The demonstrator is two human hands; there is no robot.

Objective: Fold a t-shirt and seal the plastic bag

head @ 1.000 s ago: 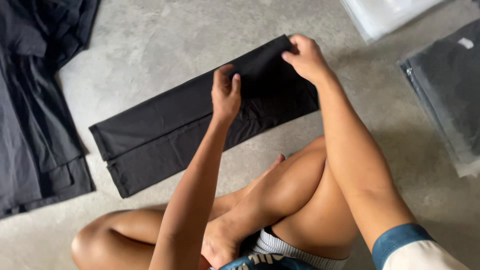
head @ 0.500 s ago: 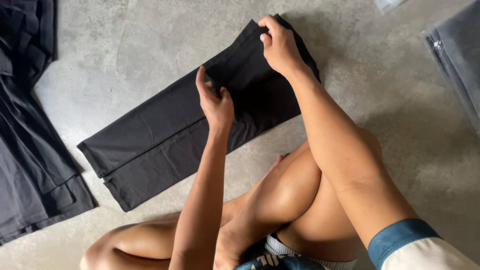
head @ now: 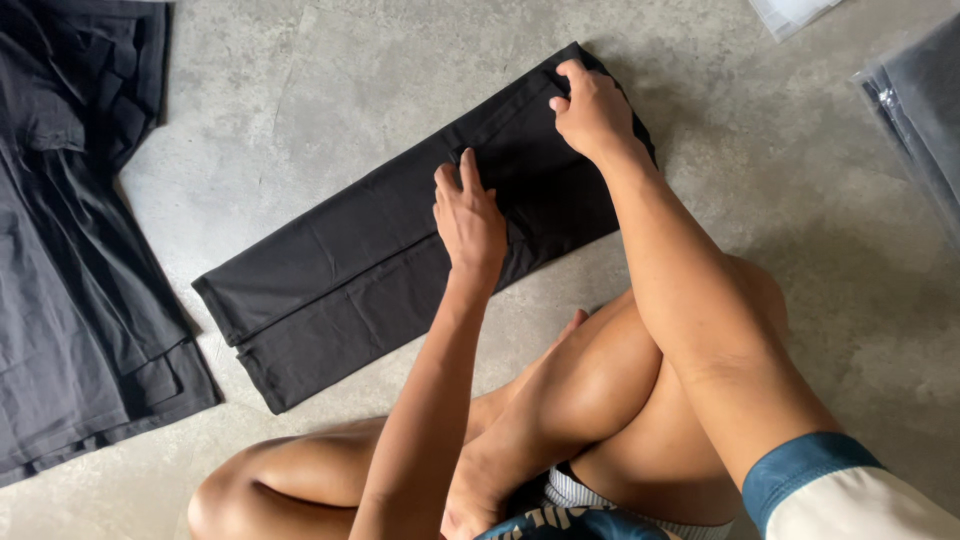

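Black cloth: I saw a folded black garment [head: 400, 250] lying as a long strip on the grey concrete floor [head: 300, 90], running from 8 o'clock up toward 1 o'clock.
Right hand grip: my right hand [head: 592, 108] sat at the strip's 1 o'clock end, fingers curled and pinching the top edge of the cloth.
Left hand grip: my left hand [head: 470, 222] lay flat, unclenched, palm down near the strip's middle, fingers pointing to 12 o'clock, pressing the fabric and grasping nothing.
Fold line: I noted a lengthwise seam where two layers met along the strip.
Legs: my bare crossed legs [head: 600, 390] filled the 6 o'clock area, just beside the strip.
Left pile: dark garments [head: 70, 250] lay spread at 9 o'clock, apart from the strip.
Right edge: clear-bagged dark items [head: 920, 110] sat at 2 o'clock.
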